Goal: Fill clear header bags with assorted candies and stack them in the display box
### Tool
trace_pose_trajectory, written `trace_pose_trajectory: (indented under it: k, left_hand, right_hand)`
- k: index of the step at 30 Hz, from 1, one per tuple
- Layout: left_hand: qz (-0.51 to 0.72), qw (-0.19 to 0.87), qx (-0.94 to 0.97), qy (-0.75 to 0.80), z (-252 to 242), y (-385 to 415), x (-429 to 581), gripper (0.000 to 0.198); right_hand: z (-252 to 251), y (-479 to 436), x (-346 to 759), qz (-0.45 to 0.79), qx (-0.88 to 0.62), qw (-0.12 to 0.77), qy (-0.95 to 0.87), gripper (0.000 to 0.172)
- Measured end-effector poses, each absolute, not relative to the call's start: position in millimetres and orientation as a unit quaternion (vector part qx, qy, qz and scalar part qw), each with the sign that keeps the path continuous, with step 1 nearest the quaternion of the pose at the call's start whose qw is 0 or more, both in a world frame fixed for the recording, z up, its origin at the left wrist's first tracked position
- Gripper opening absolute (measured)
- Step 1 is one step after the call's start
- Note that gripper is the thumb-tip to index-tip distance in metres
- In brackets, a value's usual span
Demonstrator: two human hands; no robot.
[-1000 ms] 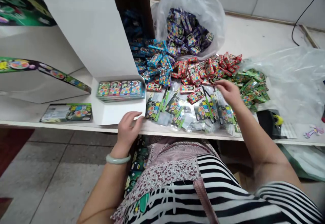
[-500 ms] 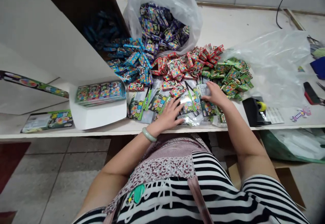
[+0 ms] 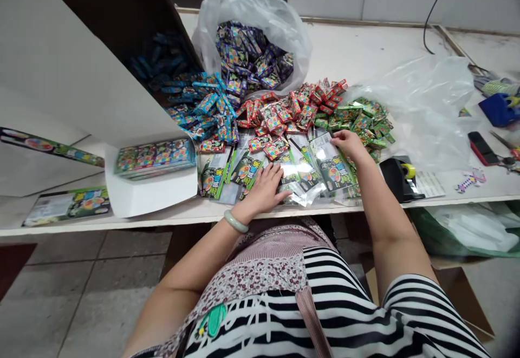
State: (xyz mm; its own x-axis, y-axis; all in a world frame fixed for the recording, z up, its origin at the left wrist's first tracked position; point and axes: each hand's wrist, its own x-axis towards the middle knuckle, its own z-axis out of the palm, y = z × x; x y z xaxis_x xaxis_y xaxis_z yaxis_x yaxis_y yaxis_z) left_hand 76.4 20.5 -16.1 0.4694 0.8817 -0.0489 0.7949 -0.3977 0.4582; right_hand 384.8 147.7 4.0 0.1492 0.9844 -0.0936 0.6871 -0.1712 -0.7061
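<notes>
My left hand (image 3: 266, 187) lies flat with fingers spread on a heap of clear plastic packets with green printed cards (image 3: 303, 176) at the table's front edge. My right hand (image 3: 345, 141) rests at the far right of the same heap, its fingertips pinching the top corner of one clear packet (image 3: 331, 163). Just behind the packets lie piles of small boxes: red ones (image 3: 292, 111), blue ones (image 3: 209, 106) and green ones (image 3: 365, 119). A green bangle sits on my left wrist.
A clear bag of purple boxes (image 3: 252, 57) stands at the back. A white display box (image 3: 152, 176) with a row of packs sits to the left. A black tape dispenser (image 3: 400, 176), crumpled plastic sheet (image 3: 426, 109) and a phone (image 3: 481, 149) lie to the right.
My left hand left the white display box and moved right onto the clear packets. My right hand shifted slightly nearer over the packets. The view swung to the right.
</notes>
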Motion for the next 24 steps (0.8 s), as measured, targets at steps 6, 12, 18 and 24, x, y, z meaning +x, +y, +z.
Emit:
trace_pose_trajectory:
  k: [6, 12, 18, 24]
  left_hand:
    - [0.373, 0.37, 0.725, 0.445, -12.5, 33.4, 72.7, 0.055]
    - [0.478, 0.567, 0.551, 0.381, 15.8, 33.9, 90.2, 0.048]
    - [0.659, 0.397, 0.505, 0.392, 41.5, 23.9, 96.4, 0.044]
    - [0.617, 0.358, 0.533, 0.454, 49.8, 9.1, 62.2, 0.035]
  right_hand:
    - [42.7, 123.2, 371.2, 0.302, -0.632, 0.453, -0.552, 0.021]
    - [63.9, 60.1, 281.4, 0.297, -0.478, 0.578, -0.59, 0.013]
    - [107.6, 9.1, 240.9, 0.242, -0.398, 0.56, -0.685, 0.012]
    - [104.0, -2.9, 255.2, 0.124, -0.505, 0.425, -0.741, 0.033]
